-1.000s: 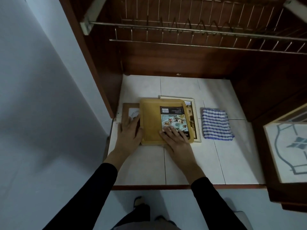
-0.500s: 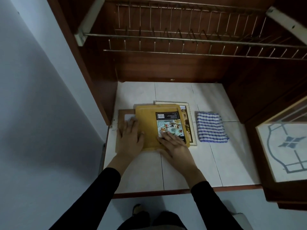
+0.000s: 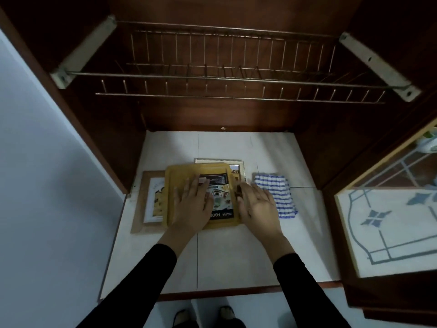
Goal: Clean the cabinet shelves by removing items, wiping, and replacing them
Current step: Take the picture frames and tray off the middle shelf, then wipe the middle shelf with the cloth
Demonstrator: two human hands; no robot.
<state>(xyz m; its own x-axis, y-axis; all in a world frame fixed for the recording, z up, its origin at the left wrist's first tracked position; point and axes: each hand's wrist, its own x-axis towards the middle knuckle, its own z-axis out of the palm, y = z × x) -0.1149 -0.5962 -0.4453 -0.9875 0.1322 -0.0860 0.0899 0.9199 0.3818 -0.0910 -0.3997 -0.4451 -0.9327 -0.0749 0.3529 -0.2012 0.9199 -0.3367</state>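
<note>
Two flat things lie under the yellow rectangular plastic tray at the centre of the frame: a brown wooden picture frame sticking out on its left and a pale beaded-edge picture frame showing at its upper right. Inside the tray sits a dark printed booklet. All rest on the white tiled cabinet shelf. The left hand lies flat on the tray with fingers spread, gripping nothing. The right hand hovers open at the tray's right edge, fingers loosely apart. Just right of it lies a folded blue-and-white checked cloth. Above, across the upper frame, hangs an empty metal wire dish rack. At the right edge stands the open patterned glass cabinet door.
</note>
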